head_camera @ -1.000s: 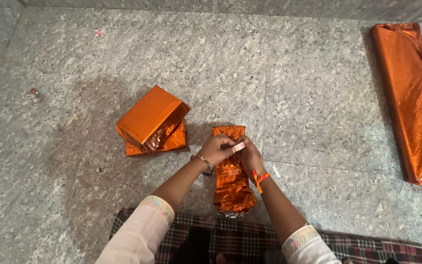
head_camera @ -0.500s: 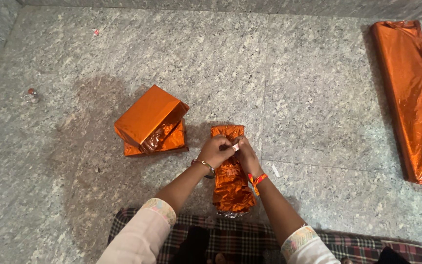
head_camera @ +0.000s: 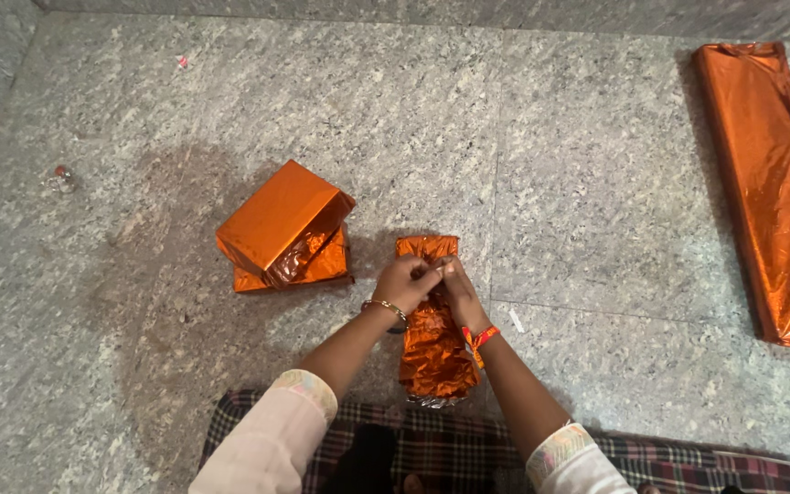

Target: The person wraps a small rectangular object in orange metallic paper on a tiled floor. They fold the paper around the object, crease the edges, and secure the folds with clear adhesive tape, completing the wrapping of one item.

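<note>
A long parcel wrapped in crinkled orange foil (head_camera: 432, 348) lies on the grey stone floor, pointing away from me. My left hand (head_camera: 401, 282) and my right hand (head_camera: 457, 291) meet over its far half, fingertips pinched together on the foil near the top fold. A small pale strip of tape showed between the fingers a moment ago; it is barely visible now. A bangle circles my left wrist and an orange thread band my right.
Two orange-wrapped boxes (head_camera: 287, 229) are stacked to the left of the parcel. A long folded roll of orange foil (head_camera: 770, 183) lies at the far right. A small bottle-like object (head_camera: 62, 177) sits far left. Checked cloth (head_camera: 432, 448) covers my lap.
Both hands have drawn closer together and lower onto the parcel. The pale tape strip that stood out between the fingers is now pressed down and mostly hidden.
</note>
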